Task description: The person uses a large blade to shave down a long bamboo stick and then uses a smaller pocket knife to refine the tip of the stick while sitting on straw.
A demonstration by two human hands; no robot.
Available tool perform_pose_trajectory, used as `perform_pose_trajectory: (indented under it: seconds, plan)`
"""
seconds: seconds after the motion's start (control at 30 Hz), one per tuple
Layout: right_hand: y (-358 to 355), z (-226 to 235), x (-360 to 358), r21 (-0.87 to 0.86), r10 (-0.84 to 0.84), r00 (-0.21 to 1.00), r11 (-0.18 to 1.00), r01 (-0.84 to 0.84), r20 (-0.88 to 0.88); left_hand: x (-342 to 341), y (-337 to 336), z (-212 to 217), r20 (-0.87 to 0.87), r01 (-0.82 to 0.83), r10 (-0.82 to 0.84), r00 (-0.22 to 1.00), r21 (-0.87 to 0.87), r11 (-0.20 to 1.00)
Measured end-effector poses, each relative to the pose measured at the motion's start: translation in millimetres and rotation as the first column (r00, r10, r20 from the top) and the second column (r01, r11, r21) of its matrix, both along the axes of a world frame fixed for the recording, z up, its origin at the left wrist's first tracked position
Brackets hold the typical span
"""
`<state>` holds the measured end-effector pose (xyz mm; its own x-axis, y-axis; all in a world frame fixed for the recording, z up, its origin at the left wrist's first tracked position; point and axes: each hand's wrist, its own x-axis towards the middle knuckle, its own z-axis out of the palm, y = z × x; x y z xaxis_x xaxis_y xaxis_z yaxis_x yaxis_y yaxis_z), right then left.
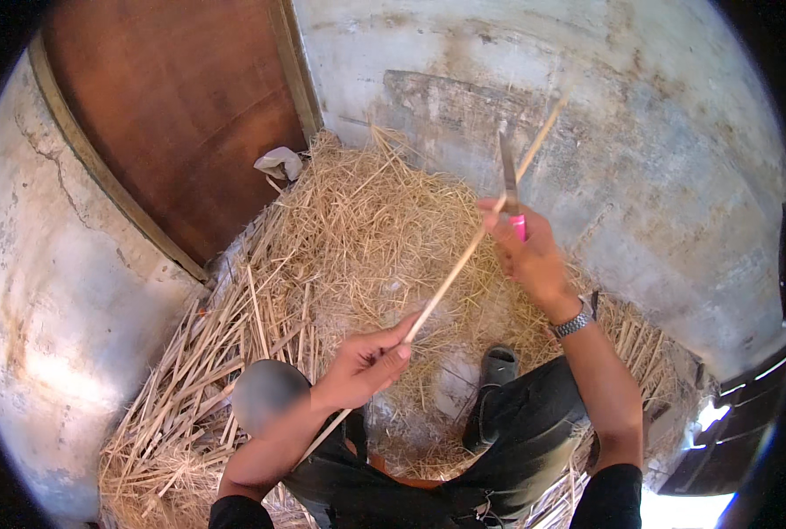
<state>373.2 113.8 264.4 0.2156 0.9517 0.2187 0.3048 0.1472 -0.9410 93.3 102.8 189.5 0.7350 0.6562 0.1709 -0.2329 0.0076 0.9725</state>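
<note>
A long, thin, pale stick (450, 280), like split bamboo or cane, runs slantwise from beside my left forearm up toward the wall. My left hand (362, 363) is closed around its lower part, with thumb and fingers pinching it. Farther up, my right hand (534, 263) grips a knife (509, 166) by its pink handle. The blade points up and away and crosses the stick just above my fingers. My right index finger and thumb are close to the stick there; whether they press on it is hard to tell. The stick's far end is blurred.
Dry shavings (384, 203) are heaped against the stained wall (658, 176). Loose strips (208, 370) lie at the left, below a brown door panel (181, 97). A whitish bag (280, 164) rests by the door. My dark trousers (525, 432) and a sandal (499, 363) are below my hands.
</note>
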Motion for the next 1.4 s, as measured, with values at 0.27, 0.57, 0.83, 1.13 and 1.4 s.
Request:
perform_pose_trajectory:
  seconds: [0.27, 0.57, 0.83, 1.13, 1.4]
  plan:
    - [13.9, -11.0, 22.5, 0.094, -0.070, 0.885, 0.987, 0.127, -0.460, -4.0, -1.8, -2.2, -0.282, 0.103, -0.115, 0.953, -0.055, 0.993]
    - [11.3, -14.0, 44.3, 0.165, -0.242, 0.968, 0.954, 0.251, -0.074, -2.6, -1.0, 0.4, -0.199, 0.017, -0.032, 0.979, -0.077, 0.997]
    - [5.9, -5.6, 52.4, 0.303, -0.372, 0.902, 0.905, 0.299, 0.221, -4.9, 0.3, -5.4, -0.162, -0.019, -0.003, 0.987, -0.132, 0.991]
    - [4.4, -12.3, 30.7, 0.319, -0.440, 0.813, 0.888, 0.332, 0.381, -0.1, 0.8, -19.9, -0.104, -0.167, 0.190, 0.976, 0.199, 0.966]
    - [-7.9, -41.3, -38.9, 0.165, -0.125, 0.787, 0.986, 0.031, 0.604, 4.8, 3.4, -18.2, -0.061, -0.285, 0.310, 0.949, 0.258, 0.923]
